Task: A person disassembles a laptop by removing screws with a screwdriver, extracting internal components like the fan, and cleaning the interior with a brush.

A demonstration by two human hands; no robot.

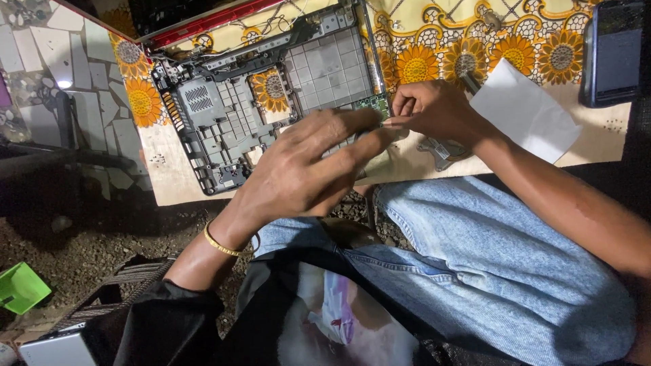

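An opened laptop base (224, 115), grey plastic with its parts stripped out, lies on a sunflower-patterned cloth (420, 54). My left hand (305, 169) hovers over the base's near right corner with fingers spread, its fingertips meeting my right hand. My right hand (434, 108) is pinched shut at a small green circuit board (375, 105) at the base's right edge; what the fingers grip is too small to see. A gold bangle (220, 244) circles my left wrist.
A white paper sheet (525, 112) lies right of my right hand. A dark phone (614, 51) rests at the far right. A metal bracket (441, 152) sits under my right wrist. My jeans-clad legs (488, 264) fill the foreground. A green object (20, 288) lies on the dirt floor at left.
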